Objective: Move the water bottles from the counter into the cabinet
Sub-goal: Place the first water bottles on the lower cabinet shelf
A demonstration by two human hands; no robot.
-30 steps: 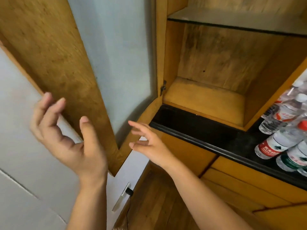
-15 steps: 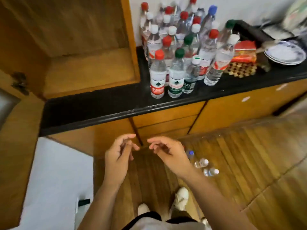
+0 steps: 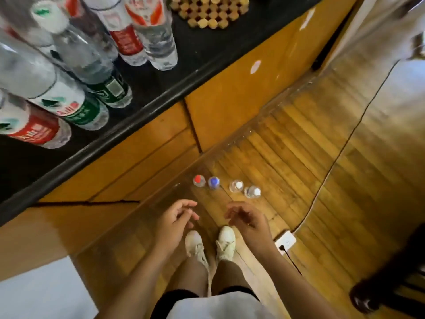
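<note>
left hand (image 3: 176,223) loose-curled, holding nothing | right hand (image 3: 249,223) same, empty | water bottles (image 3: 92,72) upright on black counter (image 3: 202,49) | four small bottles (image 3: 226,186) on floor (image 3: 299,146) beside shoes (image 3: 226,242)

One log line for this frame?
left hand: empty | right hand: empty | counter bottles: untouched | floor bottles: four upright

I look down on water bottles (image 3: 76,72) crowded on the worktop (image 3: 200,49) upper left, a trivet (image 3: 209,10) behind them, four bottles on the floor (image 3: 226,186) in a row before my shoes (image 3: 211,245), my hands (image 3: 177,222) just above those.
</note>
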